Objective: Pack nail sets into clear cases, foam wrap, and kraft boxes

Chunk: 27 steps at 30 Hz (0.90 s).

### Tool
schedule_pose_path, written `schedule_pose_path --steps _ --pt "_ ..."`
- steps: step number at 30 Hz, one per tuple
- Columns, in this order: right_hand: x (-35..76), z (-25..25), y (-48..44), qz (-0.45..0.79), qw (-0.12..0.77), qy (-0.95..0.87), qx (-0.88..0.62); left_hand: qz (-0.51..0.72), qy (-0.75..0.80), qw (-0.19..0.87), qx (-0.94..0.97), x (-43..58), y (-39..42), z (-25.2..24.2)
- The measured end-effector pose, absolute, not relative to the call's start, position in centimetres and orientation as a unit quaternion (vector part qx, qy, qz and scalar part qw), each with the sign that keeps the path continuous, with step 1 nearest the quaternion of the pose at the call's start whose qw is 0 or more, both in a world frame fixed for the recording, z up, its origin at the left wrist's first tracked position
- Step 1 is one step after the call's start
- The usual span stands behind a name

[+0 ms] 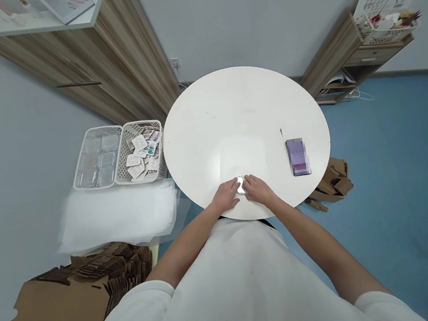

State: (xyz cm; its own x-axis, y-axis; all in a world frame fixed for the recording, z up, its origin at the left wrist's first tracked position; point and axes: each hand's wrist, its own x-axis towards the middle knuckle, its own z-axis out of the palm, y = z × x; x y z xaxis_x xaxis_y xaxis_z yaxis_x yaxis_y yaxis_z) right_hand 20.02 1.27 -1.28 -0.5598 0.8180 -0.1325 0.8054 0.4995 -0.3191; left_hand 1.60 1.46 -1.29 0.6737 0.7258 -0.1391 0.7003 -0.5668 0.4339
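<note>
Both my hands rest at the near edge of a round white table (238,108). My left hand (227,195) and my right hand (257,189) meet around a small clear, shiny packet (241,186), fingers curled and pressed on it from either side. Most of the packet is hidden under the fingers, and I cannot make out what it contains.
A purple phone-sized object (298,156) lies on the table's right side. Left of the table stand two white baskets (119,154), one with clear packets, one with several printed cards, beside stacked white sheets (119,215). Flattened cardboard (69,300) lies at lower left and more cardboard (332,183) under the table's right edge.
</note>
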Motion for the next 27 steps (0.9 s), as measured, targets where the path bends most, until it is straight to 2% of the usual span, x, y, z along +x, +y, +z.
schedule_pose_path --steps 11,16,20,27 --pt "19.6 0.3 -0.5 0.274 0.05 -0.818 -0.504 0.021 0.362 0.174 0.916 0.5 1.8 -0.3" --pt "18.7 0.4 -3.1 0.227 0.085 -0.803 -0.544 0.023 0.34 0.175 0.924 -0.2 2.0 0.3" --pt "18.0 0.1 -4.8 0.21 0.096 -0.757 -0.611 0.005 0.342 0.19 0.92 -0.1 2.3 0.9" --pt "18.7 0.8 -4.3 0.271 0.144 -0.693 -0.652 -0.024 0.359 0.271 0.893 0.6 4.2 2.2"
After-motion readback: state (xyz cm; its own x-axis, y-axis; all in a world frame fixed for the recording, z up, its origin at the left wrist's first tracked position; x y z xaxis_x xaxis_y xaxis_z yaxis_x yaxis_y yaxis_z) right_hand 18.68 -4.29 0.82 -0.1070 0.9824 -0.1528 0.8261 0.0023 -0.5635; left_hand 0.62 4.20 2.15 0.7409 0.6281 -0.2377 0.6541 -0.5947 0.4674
